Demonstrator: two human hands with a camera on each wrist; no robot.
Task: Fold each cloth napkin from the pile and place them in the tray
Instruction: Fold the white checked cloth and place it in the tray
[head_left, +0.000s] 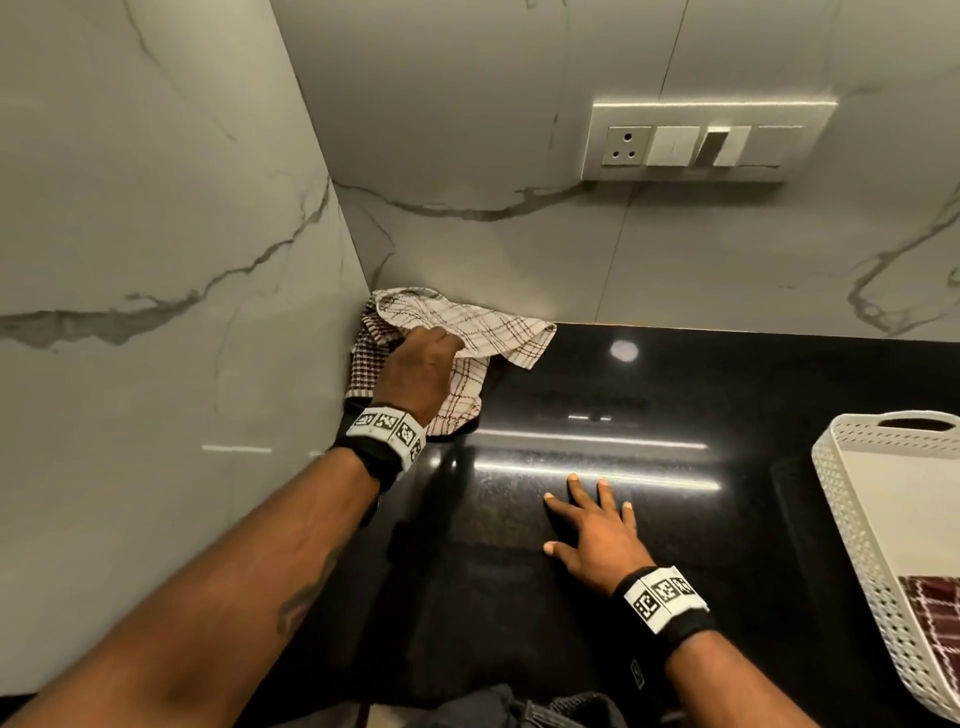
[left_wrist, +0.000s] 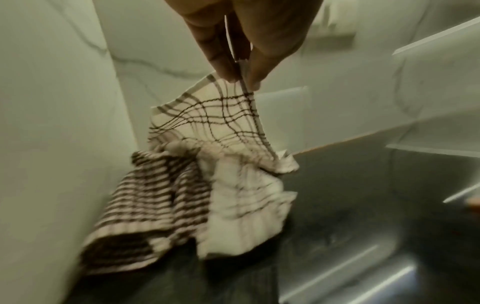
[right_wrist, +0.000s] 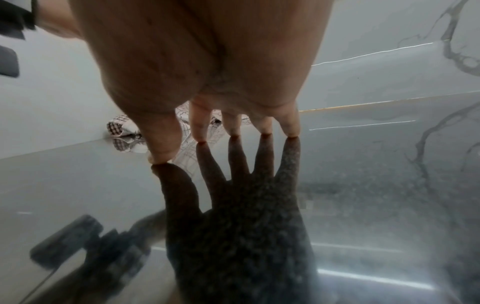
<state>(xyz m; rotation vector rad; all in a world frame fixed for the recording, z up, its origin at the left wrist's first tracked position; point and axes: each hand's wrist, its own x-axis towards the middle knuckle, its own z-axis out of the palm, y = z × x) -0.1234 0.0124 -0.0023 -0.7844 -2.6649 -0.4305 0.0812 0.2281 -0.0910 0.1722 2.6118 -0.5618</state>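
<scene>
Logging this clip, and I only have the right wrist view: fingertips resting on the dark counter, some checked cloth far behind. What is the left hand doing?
Observer: The left hand pinches a corner of the cream line-checked napkin and holds it up off the pile.
Operator: Anything left in that pile?
Observer: Yes, a denser brown-checked napkin lies partly beneath it.
Operator: Is the tray anywhere?
Observer: In the head view, a white perforated tray stands on the counter, right of the right hand, with a dark red checked cloth in it.
</scene>
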